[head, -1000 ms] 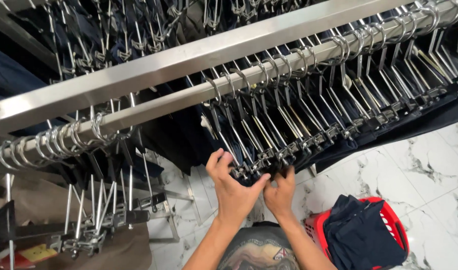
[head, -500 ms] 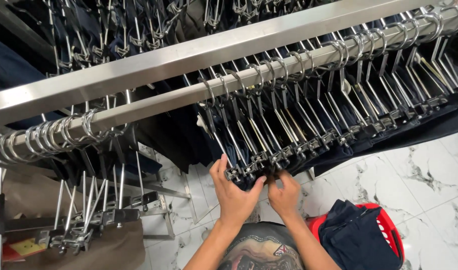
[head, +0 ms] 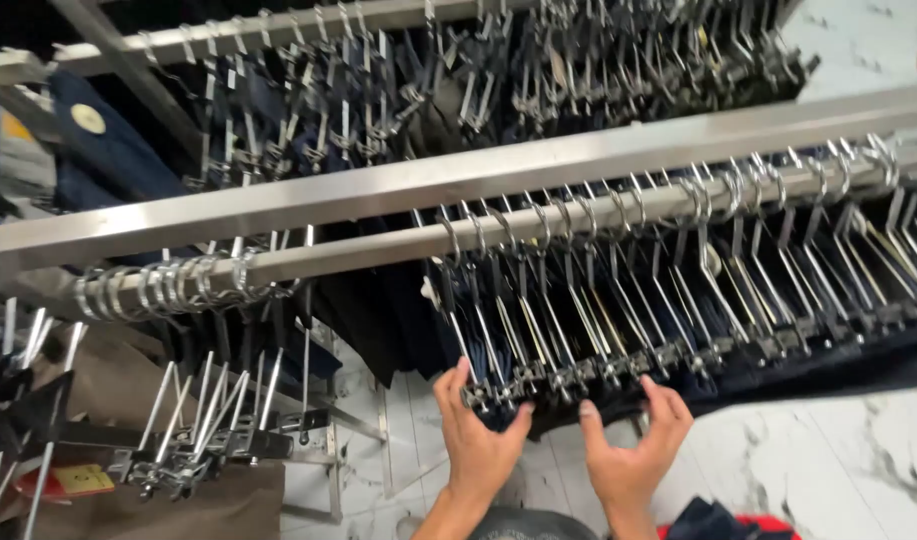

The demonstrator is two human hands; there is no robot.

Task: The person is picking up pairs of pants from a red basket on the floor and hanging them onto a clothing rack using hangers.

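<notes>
A long steel rail (head: 398,250) carries a dense row of metal clip hangers (head: 618,330) with dark navy trousers (head: 598,400) hanging from them. My left hand (head: 478,440) grips the clip end of the leftmost hangers in that row, fingers curled over the clips. My right hand (head: 633,445) holds the dark trouser waistband just to the right, thumb up against the fabric. Both hands are close together beneath the rail.
A flat steel beam (head: 478,170) runs above the rail, with a second rack of dark garments (head: 498,80) behind. Brown trousers on clip hangers (head: 178,450) hang at the lower left. White marble floor (head: 838,460) lies below; a red basket edge (head: 748,525) shows at the bottom.
The view has tilted up and shifted, so the basket has almost left the frame. My hands stay on the same hangers, now spread slightly further apart.
</notes>
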